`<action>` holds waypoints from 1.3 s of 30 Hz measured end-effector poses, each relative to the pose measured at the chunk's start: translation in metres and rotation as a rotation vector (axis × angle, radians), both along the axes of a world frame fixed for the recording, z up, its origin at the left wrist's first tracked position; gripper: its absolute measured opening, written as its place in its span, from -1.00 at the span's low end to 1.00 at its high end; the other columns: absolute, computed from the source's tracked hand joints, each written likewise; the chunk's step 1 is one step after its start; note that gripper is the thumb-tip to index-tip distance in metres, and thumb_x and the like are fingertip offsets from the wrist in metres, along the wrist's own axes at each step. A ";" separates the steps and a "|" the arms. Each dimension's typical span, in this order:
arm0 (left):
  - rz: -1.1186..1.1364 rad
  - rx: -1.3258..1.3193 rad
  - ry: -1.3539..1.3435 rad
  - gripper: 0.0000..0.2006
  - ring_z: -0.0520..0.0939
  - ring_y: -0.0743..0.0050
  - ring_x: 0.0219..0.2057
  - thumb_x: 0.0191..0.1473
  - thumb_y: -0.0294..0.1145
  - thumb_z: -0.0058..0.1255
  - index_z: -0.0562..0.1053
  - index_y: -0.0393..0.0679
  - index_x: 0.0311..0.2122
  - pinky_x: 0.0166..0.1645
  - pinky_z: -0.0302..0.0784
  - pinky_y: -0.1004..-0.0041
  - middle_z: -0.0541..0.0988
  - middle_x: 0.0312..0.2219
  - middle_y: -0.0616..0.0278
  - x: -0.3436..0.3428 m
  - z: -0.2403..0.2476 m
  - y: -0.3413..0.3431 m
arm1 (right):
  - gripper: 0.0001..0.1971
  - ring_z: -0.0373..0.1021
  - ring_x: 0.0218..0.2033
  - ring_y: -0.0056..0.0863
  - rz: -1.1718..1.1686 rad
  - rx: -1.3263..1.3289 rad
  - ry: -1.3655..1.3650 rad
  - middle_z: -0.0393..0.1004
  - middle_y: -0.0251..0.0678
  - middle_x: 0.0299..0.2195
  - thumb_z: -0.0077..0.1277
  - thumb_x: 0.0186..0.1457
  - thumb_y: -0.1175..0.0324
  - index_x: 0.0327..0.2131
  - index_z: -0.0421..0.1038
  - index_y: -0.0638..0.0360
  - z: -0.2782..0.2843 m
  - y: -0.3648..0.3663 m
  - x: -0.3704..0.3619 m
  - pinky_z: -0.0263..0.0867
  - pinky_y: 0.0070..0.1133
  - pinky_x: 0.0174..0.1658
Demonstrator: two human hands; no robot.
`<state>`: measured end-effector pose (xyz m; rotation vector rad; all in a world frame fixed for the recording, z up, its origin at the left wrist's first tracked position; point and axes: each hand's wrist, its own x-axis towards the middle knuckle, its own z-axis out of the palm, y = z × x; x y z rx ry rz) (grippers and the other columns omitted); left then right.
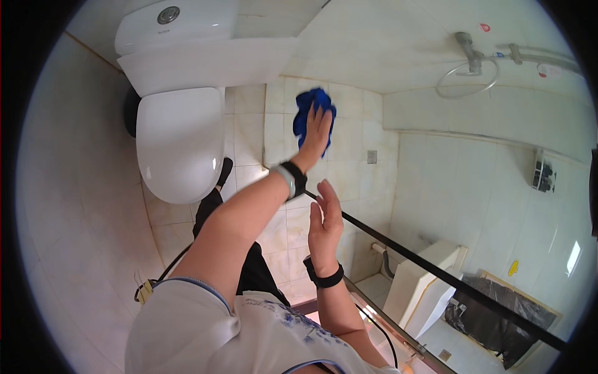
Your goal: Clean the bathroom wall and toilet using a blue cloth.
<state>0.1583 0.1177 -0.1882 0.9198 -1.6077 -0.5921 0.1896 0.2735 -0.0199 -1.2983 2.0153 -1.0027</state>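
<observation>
A crumpled blue cloth [304, 124] is under my left hand [316, 132], whose fingers lie stretched along it. Its palm side is hidden, and I cannot tell what surface the cloth rests against. My right hand [326, 225] is raised near the end of a long black bar [398, 249]. Nothing is in it, and its thumb stands apart from the fingers. Both wrists carry dark bands.
A white toilet [179, 143] with its lid down stands on the left. To the right are a wall-mounted shower fitting [471, 59], a floor drain [372, 156] and a white washbasin [427, 293]. Pale tiles cover the floor.
</observation>
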 end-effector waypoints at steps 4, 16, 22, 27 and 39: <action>-0.052 0.391 0.061 -0.75 0.14 -0.49 0.07 0.05 -0.49 -0.25 0.25 -0.41 -0.16 0.14 0.05 -0.05 0.24 -0.04 -0.45 -0.001 -0.023 0.088 | -0.57 0.19 0.08 -0.37 0.012 0.083 0.018 0.21 -0.15 0.07 -0.16 0.09 0.60 0.07 0.13 0.31 -0.002 -0.021 -0.005 0.14 -0.47 0.10; -0.211 0.517 -0.313 -0.57 0.17 -0.43 0.07 0.00 -0.59 -0.26 0.15 -0.35 0.04 0.14 0.16 0.04 0.15 0.03 -0.41 0.011 -0.048 0.037 | -0.49 0.16 0.10 -0.26 -0.075 0.209 0.027 0.19 -0.03 0.06 -0.12 0.08 0.53 0.13 0.03 0.28 -0.033 -0.040 -0.019 0.09 -0.43 0.12; -0.327 0.559 -0.374 -0.33 0.01 -0.37 0.15 -0.21 -0.71 -0.11 0.01 -0.30 0.10 0.24 -0.07 0.13 -0.02 0.11 -0.39 -0.001 -0.001 -0.111 | -0.48 0.23 0.04 -0.20 -0.052 0.216 0.007 0.22 -0.03 0.04 -0.11 0.05 0.58 0.11 0.04 0.31 -0.036 -0.057 -0.027 0.19 -0.44 0.04; 0.085 0.090 -0.167 -0.71 0.34 -0.39 -0.09 -0.11 -0.64 -0.15 0.29 -0.25 -0.18 0.01 0.29 0.01 0.34 -0.16 -0.31 -0.019 0.019 -0.188 | -0.49 0.24 0.04 -0.24 -0.057 0.224 -0.028 0.22 -0.06 0.05 -0.13 0.06 0.60 0.11 0.04 0.30 -0.031 -0.082 -0.021 0.20 -0.44 0.04; -0.074 0.634 -0.265 -0.67 0.28 -0.42 -0.02 0.02 -0.53 -0.24 0.22 -0.29 -0.04 0.08 0.23 0.02 0.22 -0.01 -0.41 -0.021 -0.060 -0.089 | -0.45 0.15 0.12 -0.24 -0.124 0.198 -0.032 0.12 -0.09 0.12 -0.14 0.05 0.62 0.14 0.00 0.25 -0.046 -0.108 -0.027 0.14 -0.43 0.10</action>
